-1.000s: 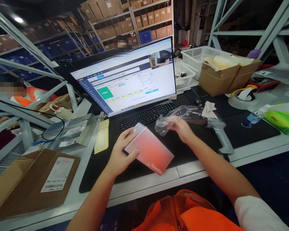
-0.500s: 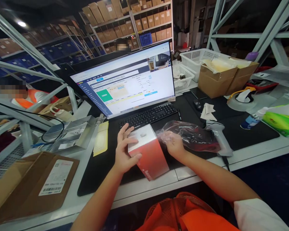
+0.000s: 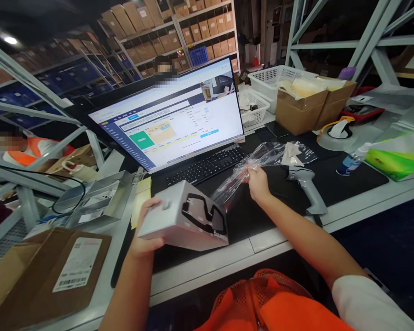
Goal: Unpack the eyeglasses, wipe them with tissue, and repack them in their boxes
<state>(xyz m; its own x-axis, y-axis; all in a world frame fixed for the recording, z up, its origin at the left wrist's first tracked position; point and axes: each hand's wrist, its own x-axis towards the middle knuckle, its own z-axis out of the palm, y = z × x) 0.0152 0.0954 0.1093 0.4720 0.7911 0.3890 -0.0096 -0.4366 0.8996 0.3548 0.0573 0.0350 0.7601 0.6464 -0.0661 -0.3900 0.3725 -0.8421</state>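
Note:
A white product box [image 3: 172, 220] with a picture of black goggles or glasses on its side is tilted in my left hand [image 3: 146, 234], whose thumb and fingers wrap its left end. Crumpled clear plastic wrap [image 3: 234, 179] is pinched in my right hand [image 3: 258, 183]. The wrap stretches from beside the box towards the back right of the black desk mat. A grey barcode scanner [image 3: 308, 186] lies right of my right hand. Behind both hands is a black keyboard [image 3: 207, 165].
A monitor [image 3: 172, 124] stands behind the keyboard. An opened brown carton [image 3: 65, 271] and a grey tray [image 3: 103, 197] are at the left. At the right are a tape roll [image 3: 336, 133], a spray bottle [image 3: 353, 160] and cartons [image 3: 296, 110]. A co-worker [image 3: 31, 147] is beyond the frame.
The box has been turned, its red side giving way to the pictured white side, and shifted left. My right hand has pulled the plastic wrap up and away from the scanner, uncovering it.

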